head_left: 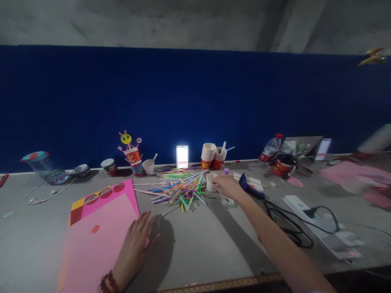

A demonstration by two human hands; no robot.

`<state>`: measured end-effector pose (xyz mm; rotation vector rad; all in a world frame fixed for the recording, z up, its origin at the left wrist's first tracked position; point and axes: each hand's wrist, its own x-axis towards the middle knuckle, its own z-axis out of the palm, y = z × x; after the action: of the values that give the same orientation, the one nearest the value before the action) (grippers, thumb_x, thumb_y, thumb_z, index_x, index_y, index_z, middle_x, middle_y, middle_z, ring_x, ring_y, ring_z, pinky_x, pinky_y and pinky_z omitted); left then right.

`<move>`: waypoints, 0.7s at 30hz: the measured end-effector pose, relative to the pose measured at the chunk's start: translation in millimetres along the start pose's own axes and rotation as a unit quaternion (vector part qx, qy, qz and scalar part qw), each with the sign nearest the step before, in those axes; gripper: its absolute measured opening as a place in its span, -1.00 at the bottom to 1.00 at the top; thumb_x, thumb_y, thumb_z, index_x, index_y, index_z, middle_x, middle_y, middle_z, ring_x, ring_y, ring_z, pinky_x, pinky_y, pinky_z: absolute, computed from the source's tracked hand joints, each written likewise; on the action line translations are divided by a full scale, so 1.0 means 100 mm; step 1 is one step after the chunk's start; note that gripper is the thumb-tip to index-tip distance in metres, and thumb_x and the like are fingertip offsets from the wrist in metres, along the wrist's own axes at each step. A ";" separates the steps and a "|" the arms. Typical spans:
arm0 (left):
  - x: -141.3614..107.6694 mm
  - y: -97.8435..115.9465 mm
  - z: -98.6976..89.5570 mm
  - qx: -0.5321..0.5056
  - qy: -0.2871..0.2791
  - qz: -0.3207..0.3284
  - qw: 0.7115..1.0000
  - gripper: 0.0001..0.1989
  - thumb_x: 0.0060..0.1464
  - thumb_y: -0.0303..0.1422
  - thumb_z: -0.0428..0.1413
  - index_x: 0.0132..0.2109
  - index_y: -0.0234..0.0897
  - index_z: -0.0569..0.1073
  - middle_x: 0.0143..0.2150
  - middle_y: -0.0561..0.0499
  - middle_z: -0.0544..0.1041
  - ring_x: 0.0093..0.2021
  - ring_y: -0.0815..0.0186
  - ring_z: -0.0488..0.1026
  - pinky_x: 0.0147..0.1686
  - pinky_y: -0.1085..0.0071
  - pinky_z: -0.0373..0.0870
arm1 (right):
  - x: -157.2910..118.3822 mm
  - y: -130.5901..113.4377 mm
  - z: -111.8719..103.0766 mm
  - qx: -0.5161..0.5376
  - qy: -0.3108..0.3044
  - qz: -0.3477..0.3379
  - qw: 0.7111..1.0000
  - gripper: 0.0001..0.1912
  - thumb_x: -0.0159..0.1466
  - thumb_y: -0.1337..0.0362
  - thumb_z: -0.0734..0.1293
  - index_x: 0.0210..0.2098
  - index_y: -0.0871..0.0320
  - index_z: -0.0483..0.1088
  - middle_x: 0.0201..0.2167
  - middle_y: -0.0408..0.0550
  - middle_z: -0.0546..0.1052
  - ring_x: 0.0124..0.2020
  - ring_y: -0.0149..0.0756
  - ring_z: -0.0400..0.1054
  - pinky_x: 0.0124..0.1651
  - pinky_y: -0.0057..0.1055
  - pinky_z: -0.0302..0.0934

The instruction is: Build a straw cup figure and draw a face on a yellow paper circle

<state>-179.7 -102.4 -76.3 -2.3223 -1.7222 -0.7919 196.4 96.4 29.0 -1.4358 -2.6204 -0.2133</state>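
On one gray tabletop [197, 248], one pale-pink paper sheet [94, 250] is partly covered by the left hand [136, 244], its fingers loosely spread. One heap of colored sticks [183, 190], too tangled to be counted, is flanked on its right by one white cup [209, 187], touched by fingers of the right hand [228, 187]; whether it is pinched cannot be told.

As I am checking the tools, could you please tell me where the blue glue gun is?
In the head view, the blue glue gun lies right of centre, beside the right hand and left of the white power strip.
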 end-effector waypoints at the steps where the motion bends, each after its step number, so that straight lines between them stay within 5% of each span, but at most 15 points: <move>1: 0.00 0.01 0.03 -0.005 0.006 0.004 1.000 -0.53 0.26 -0.21 0.09 0.27 -0.16 0.31 0.31 -0.18 0.38 0.31 0.01 0.31 0.17 0.02 0.38 | 0.03 0.01 -0.05 -0.004 0.004 0.005 1.000 -0.85 0.29 0.17 0.37 -0.29 0.10 0.54 -0.30 0.01 0.58 -0.18 -0.13 0.44 -0.17 -0.35 0.28; 4: 0.00 0.04 0.12 -0.011 0.008 0.022 1.000 -0.52 0.24 -0.26 0.11 0.28 -0.14 0.31 0.31 -0.16 0.38 0.31 0.03 0.31 0.17 0.06 0.40 | 0.26 0.08 -0.26 -0.021 0.035 0.038 0.998 -0.71 0.36 0.04 0.28 -0.11 0.06 0.51 -0.11 0.03 0.58 -0.06 -0.10 0.42 -0.06 -0.32 0.30; 8: -0.04 0.08 0.21 0.024 -0.016 0.036 0.999 -0.52 0.20 -0.33 0.12 0.26 -0.12 0.34 0.31 -0.14 0.39 0.29 0.02 0.33 0.20 0.02 0.35 | 0.79 0.21 -0.54 -0.055 0.056 0.099 0.992 -0.65 0.46 0.22 0.14 0.13 0.21 0.37 0.11 0.21 0.45 0.08 -0.02 0.37 0.04 -0.21 0.30; 13: -0.19 -0.05 0.22 0.077 -0.035 0.020 0.996 -0.47 0.19 -0.36 0.08 0.30 -0.14 0.31 0.32 -0.16 0.38 0.27 0.07 0.37 0.21 0.04 0.31 | 1.28 0.34 -0.60 -0.083 -0.033 0.120 0.989 -0.66 0.40 0.20 0.32 0.11 0.21 0.37 0.06 0.09 0.47 -0.02 -0.12 0.44 -0.01 -0.12 0.40; 21: -0.28 -0.23 0.11 0.097 -0.058 0.003 0.994 -0.51 0.22 -0.29 0.08 0.29 -0.12 0.33 0.33 -0.15 0.36 0.26 0.09 0.37 0.22 0.06 0.30 | 1.49 0.46 -0.63 -0.103 -0.100 0.102 0.984 -0.64 0.39 0.17 0.34 0.12 0.18 0.36 0.09 0.06 0.45 -0.01 -0.15 0.44 0.00 -0.09 0.41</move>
<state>-203.3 -114.0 -103.4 -2.2817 -1.7500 -0.4732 159.8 231.1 122.1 -1.8716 -2.6427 -0.3418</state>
